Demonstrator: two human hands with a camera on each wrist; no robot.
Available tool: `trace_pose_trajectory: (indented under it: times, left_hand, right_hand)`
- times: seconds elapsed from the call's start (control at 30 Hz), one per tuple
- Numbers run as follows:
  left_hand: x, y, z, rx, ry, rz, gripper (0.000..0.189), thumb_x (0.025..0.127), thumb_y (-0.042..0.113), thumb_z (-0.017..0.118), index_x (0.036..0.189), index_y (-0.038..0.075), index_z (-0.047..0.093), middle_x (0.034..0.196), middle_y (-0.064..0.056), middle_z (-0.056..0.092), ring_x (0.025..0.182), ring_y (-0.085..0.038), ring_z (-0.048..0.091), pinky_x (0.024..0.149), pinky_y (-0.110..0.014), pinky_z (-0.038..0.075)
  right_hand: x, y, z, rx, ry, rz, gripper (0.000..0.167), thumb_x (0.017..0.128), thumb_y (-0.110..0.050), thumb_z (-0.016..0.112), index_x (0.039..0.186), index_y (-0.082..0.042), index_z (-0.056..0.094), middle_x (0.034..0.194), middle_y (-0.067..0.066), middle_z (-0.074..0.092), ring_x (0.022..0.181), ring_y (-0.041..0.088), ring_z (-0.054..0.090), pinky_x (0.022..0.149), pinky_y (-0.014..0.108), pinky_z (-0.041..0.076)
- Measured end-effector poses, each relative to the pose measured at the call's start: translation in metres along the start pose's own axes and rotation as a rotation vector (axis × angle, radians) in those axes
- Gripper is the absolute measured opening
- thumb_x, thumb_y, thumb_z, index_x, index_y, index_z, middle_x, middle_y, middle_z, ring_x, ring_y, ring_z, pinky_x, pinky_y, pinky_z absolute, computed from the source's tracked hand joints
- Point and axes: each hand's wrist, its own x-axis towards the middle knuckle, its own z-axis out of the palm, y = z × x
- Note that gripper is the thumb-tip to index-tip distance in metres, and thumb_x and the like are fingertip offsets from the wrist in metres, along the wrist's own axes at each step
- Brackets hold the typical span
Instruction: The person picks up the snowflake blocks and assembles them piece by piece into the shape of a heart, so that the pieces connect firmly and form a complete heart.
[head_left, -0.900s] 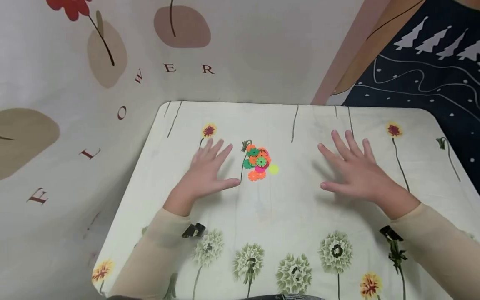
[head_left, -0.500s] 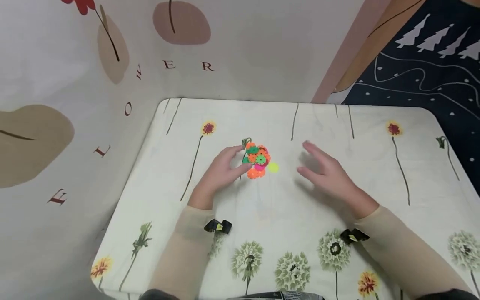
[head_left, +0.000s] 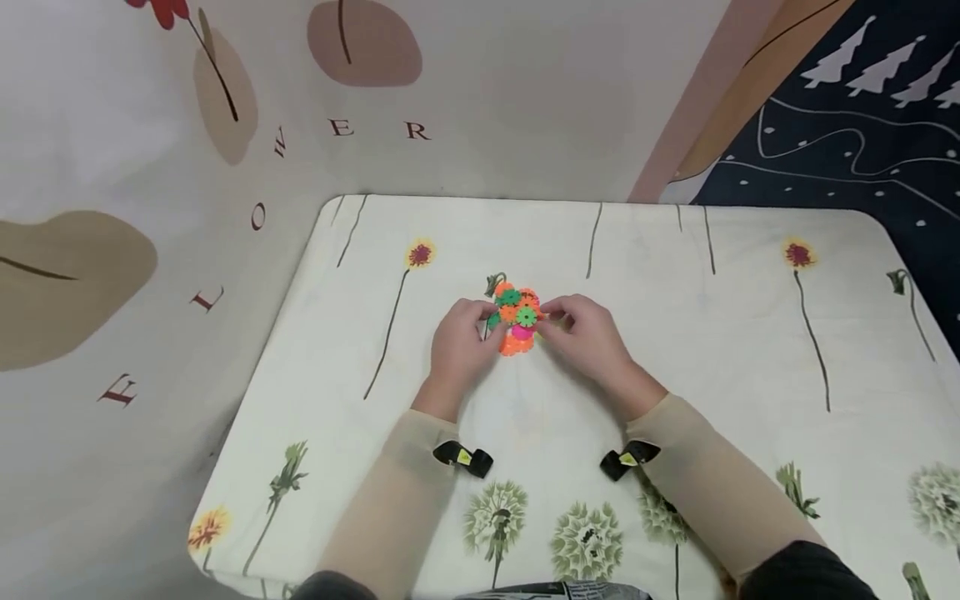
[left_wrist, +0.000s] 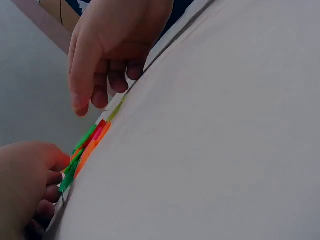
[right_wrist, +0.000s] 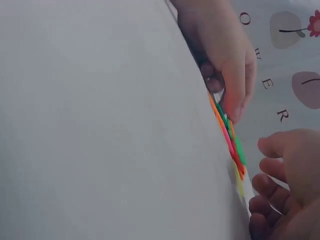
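Note:
A small pile of notched plastic discs [head_left: 517,340], in orange, green, pink and red, lies on the white flower-print tabletop [head_left: 555,417]. From the left, my left hand [head_left: 463,346] touches the pile's edge with thumb and forefinger, the other fingers bent beneath. My right hand [head_left: 588,337] is at the opposite edge, its thumb and forefinger tips close to an orange disc. In the right wrist view, a gap shows between the right hand's fingers [right_wrist: 272,167] and the pile. A yellow disc [right_wrist: 240,185] lies flat at that side, mostly hidden in the head view.
Behind the table rises a pale printed fabric wall [head_left: 555,125] with letters and flowers. Dark fabric with white trees [head_left: 847,150] hangs at the right. A black and grey object [head_left: 558,590] shows at the near edge. Black wrist cameras [head_left: 463,458] sit on both sleeves.
Both hands have come in from wide apart, with fingers spread, to the two sides of the pile, and their fingers have bent. The discs stay in about the same place.

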Motion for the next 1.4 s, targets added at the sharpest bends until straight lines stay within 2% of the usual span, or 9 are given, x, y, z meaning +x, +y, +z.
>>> trace_pose_trajectory:
  times: [0.1, 0.2, 0.43, 0.53, 0.7, 0.9, 1.07, 1.2, 1.4]
  left_hand:
    - [0.000, 0.000, 0.005, 0.024, 0.027, 0.005, 0.033, 0.101, 0.036, 0.075, 0.123, 0.012, 0.076, 0.114, -0.001, 0.067, 0.085, -0.017, 0.057, 0.083, -0.037, 0.053]
    - [0.003, 0.001, 0.010, 0.048, 0.023, 0.015, 0.039, 0.102, 0.043, 0.071, 0.125, 0.012, 0.076, 0.115, -0.002, 0.067, 0.087, -0.018, 0.059, 0.086, -0.038, 0.054]
    - [0.007, 0.002, 0.008, 0.176, 0.040, -0.035, 0.040, 0.100, 0.050, 0.073, 0.119, 0.016, 0.079, 0.107, 0.001, 0.064, 0.085, -0.015, 0.059, 0.079, -0.036, 0.054]
    - [0.007, 0.002, 0.006, 0.181, 0.046, -0.049, 0.037, 0.099, 0.048, 0.076, 0.118, 0.017, 0.079, 0.105, 0.002, 0.064, 0.080, -0.015, 0.057, 0.074, -0.035, 0.052]
    - [0.006, 0.001, 0.006, 0.096, 0.046, -0.036, 0.027, 0.099, 0.042, 0.077, 0.114, 0.020, 0.077, 0.101, 0.005, 0.065, 0.077, -0.014, 0.055, 0.071, -0.034, 0.049]
    - [0.004, -0.001, 0.010, -0.104, 0.077, 0.001, 0.012, 0.101, 0.033, 0.076, 0.103, 0.022, 0.071, 0.080, 0.004, 0.061, 0.070, -0.016, 0.055, 0.064, -0.034, 0.047]
    - [0.004, -0.002, 0.009, -0.283, 0.098, 0.019, 0.014, 0.101, 0.023, 0.076, 0.113, 0.015, 0.074, 0.082, 0.002, 0.067, 0.071, -0.016, 0.056, 0.065, -0.031, 0.048]
    - [0.006, -0.002, 0.008, -0.322, 0.088, 0.033, 0.021, 0.101, 0.019, 0.075, 0.121, 0.013, 0.076, 0.083, 0.003, 0.068, 0.069, -0.017, 0.053, 0.063, -0.030, 0.044]
    - [0.005, -0.002, 0.008, -0.328, 0.067, 0.013, 0.020, 0.101, 0.020, 0.072, 0.120, 0.016, 0.079, 0.085, 0.005, 0.069, 0.067, -0.016, 0.054, 0.063, -0.030, 0.043]
  right_hand:
    - [0.004, 0.001, 0.011, -0.064, -0.005, 0.004, 0.033, 0.097, -0.029, 0.079, 0.122, -0.007, 0.079, 0.106, 0.007, 0.072, 0.092, 0.024, 0.061, 0.082, 0.042, 0.051]
    - [0.006, 0.001, 0.017, -0.128, 0.043, 0.012, 0.037, 0.096, -0.033, 0.080, 0.124, -0.009, 0.079, 0.101, 0.006, 0.072, 0.090, 0.024, 0.062, 0.080, 0.043, 0.051]
    - [0.008, 0.001, 0.027, -0.150, 0.075, 0.014, 0.035, 0.096, -0.032, 0.081, 0.124, -0.010, 0.079, 0.098, 0.006, 0.070, 0.088, 0.024, 0.062, 0.079, 0.043, 0.051]
    - [0.008, 0.000, 0.030, -0.155, 0.079, 0.008, 0.034, 0.097, -0.031, 0.081, 0.123, -0.011, 0.079, 0.100, 0.005, 0.070, 0.089, 0.024, 0.062, 0.079, 0.042, 0.051]
    - [0.007, 0.001, 0.031, -0.128, 0.112, 0.001, 0.032, 0.095, -0.030, 0.082, 0.121, -0.011, 0.079, 0.104, 0.004, 0.070, 0.089, 0.024, 0.060, 0.078, 0.042, 0.049]
    - [0.005, 0.005, 0.030, -0.013, 0.148, 0.006, 0.022, 0.093, -0.024, 0.085, 0.109, -0.010, 0.078, 0.098, 0.004, 0.071, 0.087, 0.024, 0.057, 0.078, 0.040, 0.048]
    - [0.005, 0.006, 0.031, 0.075, 0.170, -0.008, 0.016, 0.093, -0.020, 0.086, 0.100, -0.009, 0.077, 0.094, 0.004, 0.073, 0.088, 0.024, 0.061, 0.080, 0.041, 0.051]
    - [0.007, 0.007, 0.031, 0.111, 0.212, -0.049, 0.014, 0.091, -0.017, 0.089, 0.097, -0.009, 0.079, 0.094, 0.004, 0.076, 0.089, 0.023, 0.066, 0.081, 0.039, 0.054]
    - [0.005, 0.008, 0.031, 0.154, 0.237, -0.080, 0.009, 0.089, -0.012, 0.089, 0.095, -0.008, 0.082, 0.094, 0.005, 0.077, 0.085, 0.022, 0.066, 0.077, 0.035, 0.053]
